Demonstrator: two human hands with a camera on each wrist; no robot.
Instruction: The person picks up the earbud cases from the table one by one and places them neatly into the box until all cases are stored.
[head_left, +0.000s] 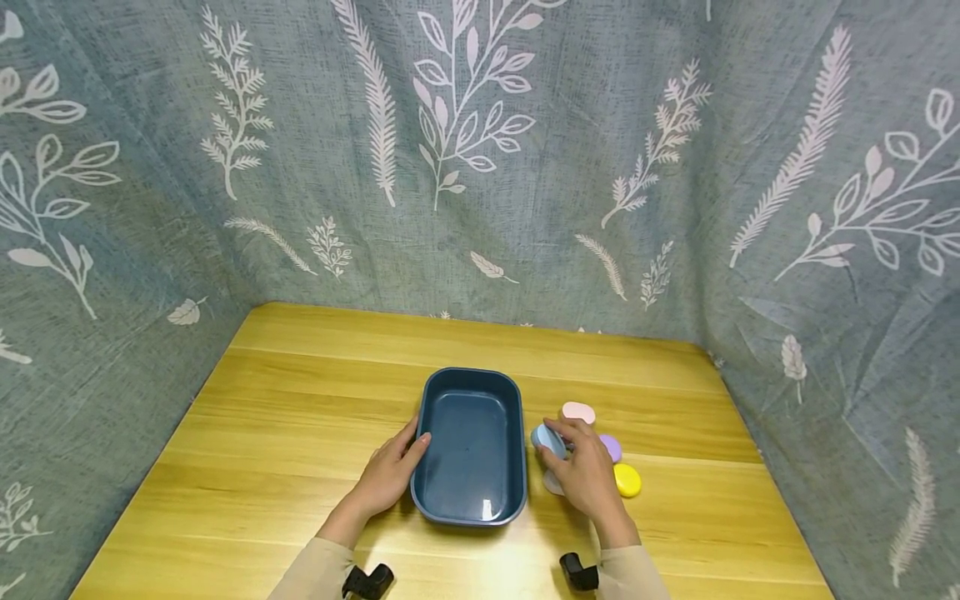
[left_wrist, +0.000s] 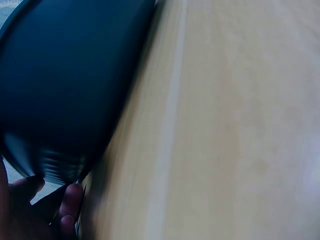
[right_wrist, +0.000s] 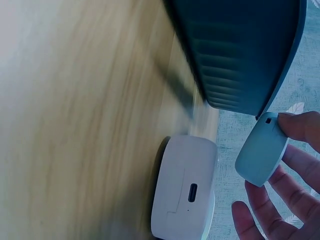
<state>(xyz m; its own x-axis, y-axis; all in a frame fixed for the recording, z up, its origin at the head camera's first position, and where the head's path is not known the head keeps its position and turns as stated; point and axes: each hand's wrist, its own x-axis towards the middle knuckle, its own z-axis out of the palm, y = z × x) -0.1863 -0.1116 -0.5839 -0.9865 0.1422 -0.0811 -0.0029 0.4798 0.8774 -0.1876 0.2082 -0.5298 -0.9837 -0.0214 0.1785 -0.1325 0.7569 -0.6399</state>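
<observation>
A dark blue rectangular tray [head_left: 471, 508] stands empty in the middle of the wooden table [head_left: 300, 392]. My left hand [head_left: 392, 472] rests against the tray's left rim [left_wrist: 55, 170], thumb at the edge. Just right of the tray my right hand [head_left: 581, 467] pinches a pale blue oval case [head_left: 547, 439], seen lifted off the table in the right wrist view [right_wrist: 261, 156]. A white case [right_wrist: 184, 190] with a charging port lies on the table under that hand. A pink case [head_left: 578, 412], a purple case [head_left: 611, 447] and a yellow case [head_left: 627, 480] lie beside it.
Grey-green cloth with a white leaf print [head_left: 480, 158] walls the table at the back and both sides. Black wrist mounts [head_left: 367, 581] show at the bottom edge. Bare wood lies left of the tray and behind it.
</observation>
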